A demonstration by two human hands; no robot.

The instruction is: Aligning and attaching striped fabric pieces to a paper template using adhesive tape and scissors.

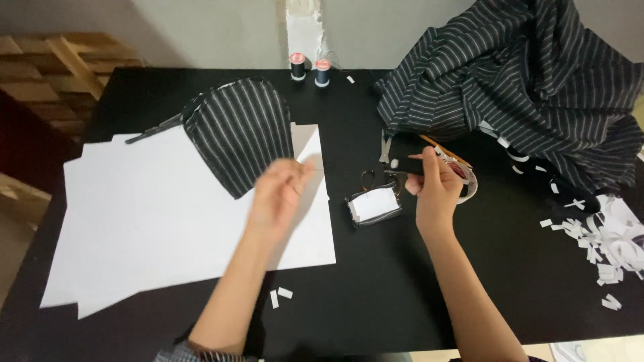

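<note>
Head view: both hands (355, 191) raised, fingers pinched.

A small rectangular black box (374, 205) with a plain white label covering its top lies on the black desk (376, 295), just right of the white paper sheets (154, 221). No signs or screens appear.

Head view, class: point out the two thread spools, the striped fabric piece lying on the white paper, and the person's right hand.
thread spools (298, 66), head view, on the left spool's body.
striped fabric piece (240, 134), head view, on its middle.
right hand (435, 191), head view, on the back of the hand.
</note>
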